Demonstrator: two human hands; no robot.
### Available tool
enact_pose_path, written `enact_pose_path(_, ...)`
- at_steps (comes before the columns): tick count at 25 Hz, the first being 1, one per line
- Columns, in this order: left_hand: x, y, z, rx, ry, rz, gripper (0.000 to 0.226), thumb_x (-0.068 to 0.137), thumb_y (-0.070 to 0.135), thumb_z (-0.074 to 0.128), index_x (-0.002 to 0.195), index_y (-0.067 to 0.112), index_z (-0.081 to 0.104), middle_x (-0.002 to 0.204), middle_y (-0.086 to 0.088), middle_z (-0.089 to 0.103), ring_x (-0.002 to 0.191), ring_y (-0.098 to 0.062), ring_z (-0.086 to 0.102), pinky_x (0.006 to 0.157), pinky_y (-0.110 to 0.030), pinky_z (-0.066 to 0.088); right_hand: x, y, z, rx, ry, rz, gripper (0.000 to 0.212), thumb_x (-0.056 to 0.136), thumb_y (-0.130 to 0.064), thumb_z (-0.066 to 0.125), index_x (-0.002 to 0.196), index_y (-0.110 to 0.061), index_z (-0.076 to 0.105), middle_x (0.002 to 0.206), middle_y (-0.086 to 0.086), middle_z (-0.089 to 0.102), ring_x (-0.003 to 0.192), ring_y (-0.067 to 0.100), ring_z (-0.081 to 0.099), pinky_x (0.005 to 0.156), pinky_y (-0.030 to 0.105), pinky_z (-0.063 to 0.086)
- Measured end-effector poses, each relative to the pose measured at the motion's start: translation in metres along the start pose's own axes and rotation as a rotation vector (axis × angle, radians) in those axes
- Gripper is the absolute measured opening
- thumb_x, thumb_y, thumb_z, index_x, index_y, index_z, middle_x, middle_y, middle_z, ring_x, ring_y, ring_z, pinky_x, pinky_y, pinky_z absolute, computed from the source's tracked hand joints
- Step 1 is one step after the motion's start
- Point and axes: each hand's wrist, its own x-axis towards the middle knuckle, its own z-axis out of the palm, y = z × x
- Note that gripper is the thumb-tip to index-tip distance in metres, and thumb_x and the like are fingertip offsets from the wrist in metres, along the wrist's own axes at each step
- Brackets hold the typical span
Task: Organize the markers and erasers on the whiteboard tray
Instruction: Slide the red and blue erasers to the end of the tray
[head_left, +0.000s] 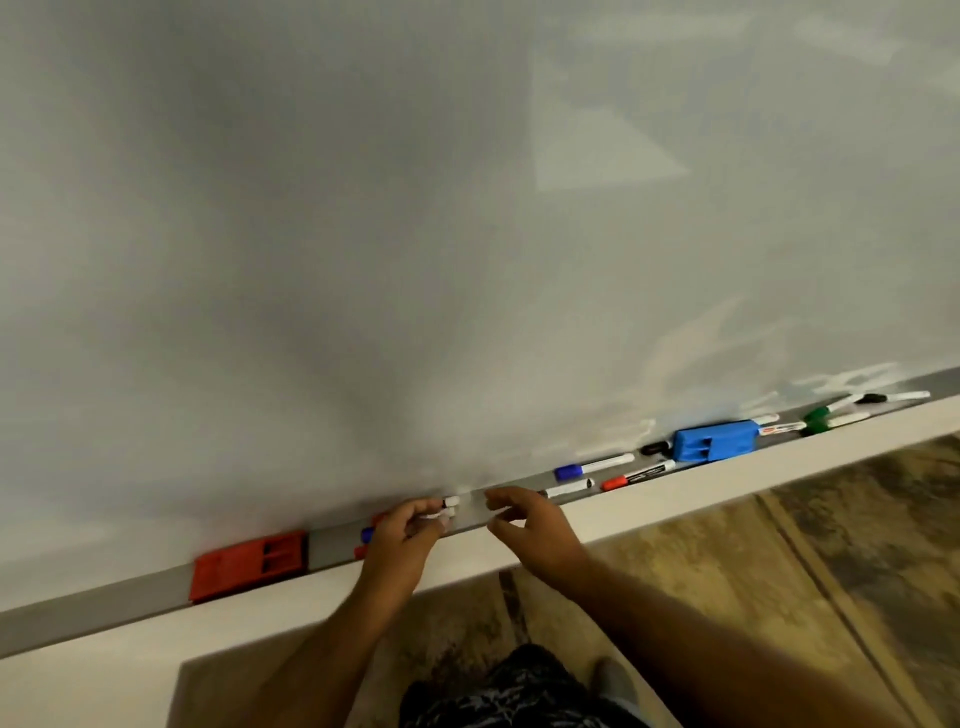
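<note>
Two hands over tray: left hand clamps several markers right of red eraser; right hand half-open, holding nothing. Bare tray between hands. Blue eraser, more pens far right.

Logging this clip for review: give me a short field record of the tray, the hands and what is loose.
setting: grey whiteboard tray under a white board
left hand: grip closed on a bundle of white-barrelled markers, red and blue caps showing
right hand: open, fingers curled, beside the bundle, holding nothing
erasers: red block eraser left of the hands; blue block eraser to the right
loose markers: blue-capped marker, red-capped marker, green-capped markers further right
status: sorting unfinished
</note>
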Motion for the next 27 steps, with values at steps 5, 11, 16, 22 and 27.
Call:
enact_pose_path(5, 0.007, 0.046, 0.122, -0.025, -0.119, 0.012, 0.017, 0.094, 0.026, 0.07, 0.111, 0.029, 0.072, 0.106, 0.009, 0.074, 0.102, -0.012, 0.067, 0.083, -0.029, 0.057, 0.006, 0.065, -0.124, 0.017, 0.107, -0.024, 0.028, 0.093, -0.022, 0.074, 0.12, -0.03, 0.07, 0.112, -0.014, 0.072, 0.099, 0.0, 0.069, 0.08, 0.013, 0.052)
enact_pose_path(11, 0.02, 0.086, 0.264, 0.053, -0.194, -0.005, 0.027, 0.092, 0.028, 0.073, 0.119, 0.025, 0.07, 0.113, 0.007, 0.072, 0.099, -0.001, 0.064, 0.077, -0.009, 0.049, 0.019, 0.143, -0.245, 0.018, 0.294, 0.013, 0.026, 0.094, -0.025, 0.074, 0.119, -0.027, 0.069, 0.109, -0.017, 0.07, 0.097, -0.004, 0.066, 0.079, 0.018, 0.055)
enact_pose_path(16, 0.029, 0.103, 0.35, 0.138, -0.223, -0.044, 0.048, 0.092, 0.032, 0.073, 0.137, 0.024, 0.058, 0.125, 0.008, 0.061, 0.111, -0.007, 0.058, 0.09, -0.02, 0.043, 0.028, 0.188, -0.314, 0.042, 0.415, 0.089, 0.033, 0.095, -0.039, 0.071, 0.124, -0.024, 0.067, 0.114, -0.013, 0.069, 0.104, 0.006, 0.065, 0.082, 0.027, 0.053)
enact_pose_path(22, 0.042, 0.107, 0.402, 0.085, -0.134, -0.062, 0.053, 0.091, 0.033, 0.074, 0.139, 0.025, 0.052, 0.131, 0.008, 0.057, 0.111, -0.007, 0.054, 0.093, -0.028, 0.043, 0.046, 0.217, -0.346, -0.016, 0.42, 0.235, 0.066, 0.096, -0.054, 0.064, 0.149, -0.02, 0.048, 0.147, 0.002, 0.053, 0.131, 0.022, 0.054, 0.107, 0.041, 0.05)
enact_pose_path(27, 0.049, 0.105, 0.416, 0.112, -0.129, -0.084, 0.057, 0.092, 0.034, 0.072, 0.144, 0.029, 0.047, 0.124, 0.014, 0.051, 0.109, -0.005, 0.049, 0.094, -0.028, 0.041, 0.057, 0.222, -0.342, -0.056, 0.398, 0.247, 0.068, 0.096, -0.052, 0.064, 0.151, -0.017, 0.045, 0.151, 0.006, 0.053, 0.136, 0.025, 0.052, 0.111, 0.048, 0.049)
